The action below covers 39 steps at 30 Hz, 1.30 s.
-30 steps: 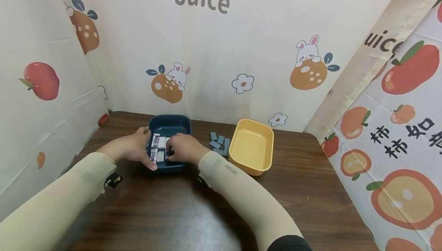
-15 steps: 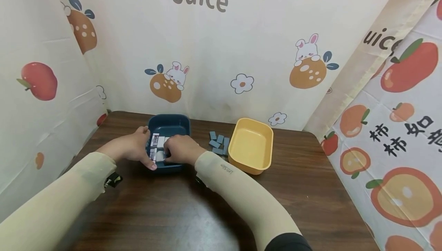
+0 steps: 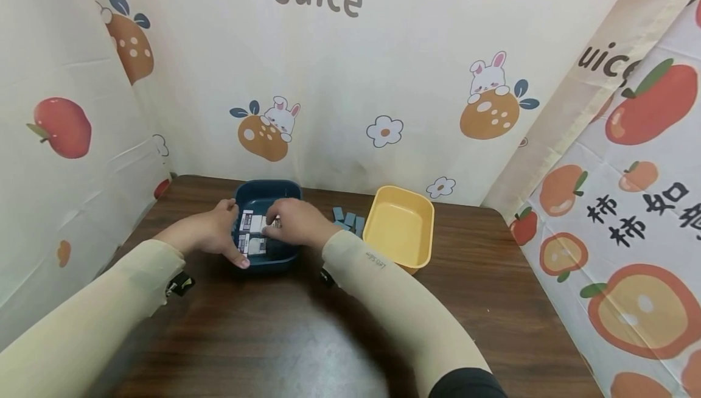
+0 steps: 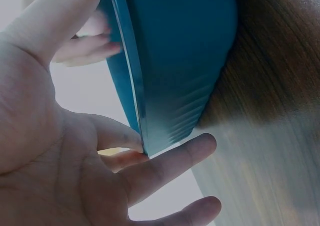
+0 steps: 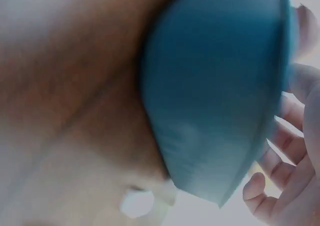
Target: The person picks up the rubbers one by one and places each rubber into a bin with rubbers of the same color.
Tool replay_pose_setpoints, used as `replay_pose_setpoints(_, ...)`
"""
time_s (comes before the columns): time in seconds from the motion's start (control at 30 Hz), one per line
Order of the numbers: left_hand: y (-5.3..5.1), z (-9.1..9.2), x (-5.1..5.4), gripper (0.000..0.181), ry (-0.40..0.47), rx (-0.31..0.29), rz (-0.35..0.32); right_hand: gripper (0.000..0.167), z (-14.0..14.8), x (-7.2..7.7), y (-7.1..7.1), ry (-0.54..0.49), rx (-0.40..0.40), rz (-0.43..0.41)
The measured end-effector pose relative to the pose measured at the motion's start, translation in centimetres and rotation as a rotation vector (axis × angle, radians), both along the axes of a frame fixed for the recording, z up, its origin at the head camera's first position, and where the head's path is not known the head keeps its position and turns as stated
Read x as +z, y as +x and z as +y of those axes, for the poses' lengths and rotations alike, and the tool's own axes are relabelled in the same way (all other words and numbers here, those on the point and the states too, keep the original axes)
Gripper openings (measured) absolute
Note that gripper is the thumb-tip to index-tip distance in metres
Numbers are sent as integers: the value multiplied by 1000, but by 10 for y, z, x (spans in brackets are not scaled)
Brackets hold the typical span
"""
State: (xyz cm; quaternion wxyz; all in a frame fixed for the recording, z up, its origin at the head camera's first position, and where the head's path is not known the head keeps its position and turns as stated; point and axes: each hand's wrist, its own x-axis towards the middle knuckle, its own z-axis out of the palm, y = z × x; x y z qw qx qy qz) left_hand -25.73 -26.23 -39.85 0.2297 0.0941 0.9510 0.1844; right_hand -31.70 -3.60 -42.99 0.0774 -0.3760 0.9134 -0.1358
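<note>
A dark blue plastic bin (image 3: 268, 190) stands at the back left of the table. My left hand (image 3: 215, 233) spans its left side, thumb over the front corner and fingers along the rim. In the left wrist view some fingers of that hand extend straight past the bin wall (image 4: 175, 60). Small white blocks (image 3: 257, 223) with purple-and-black printed labels lie in two rows on the bin floor. My right hand (image 3: 296, 221) is inside the bin, over the right end of the upper row, fingers bent; a printed patch shows beside its fingertips. Its grip is hidden.
Several loose grey-blue blocks (image 3: 338, 213) lie on the table right of the blue bin, partly behind my right forearm. Beyond them stands a yellow bin (image 3: 398, 221). A printed curtain (image 3: 350, 81) hangs behind the table (image 3: 493, 288) and at both sides.
My right hand has moved from the lower row up to the upper row, uncovering the lower row's right end. My left hand and both bins have stayed put.
</note>
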Motion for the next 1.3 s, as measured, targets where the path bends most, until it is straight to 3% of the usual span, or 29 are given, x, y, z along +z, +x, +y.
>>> replay_pose_setpoints(0.2,0,1,0,153,1,22,1,23,32,12,-13,-94,-184,-47)
replay_pose_setpoints(0.33,1,0,0,154,-7,25,0,26,48,8,-22,-43,-241,-54)
replay_pose_setpoints(0.5,3,0,0,155,-4,19,7,24,61,3,-29,57,-243,-88)
replay_pose_setpoints(0.73,4,0,0,157,-6,22,11,31,67,-10,-36,101,-219,-149)
replay_pose_setpoints(0.93,6,0,0,157,-15,31,3,11,67,-23,-37,102,-134,-192)
replay_pose_setpoints(1.3,8,1,2,155,-25,24,27,8,68,-25,-34,98,-87,-148)
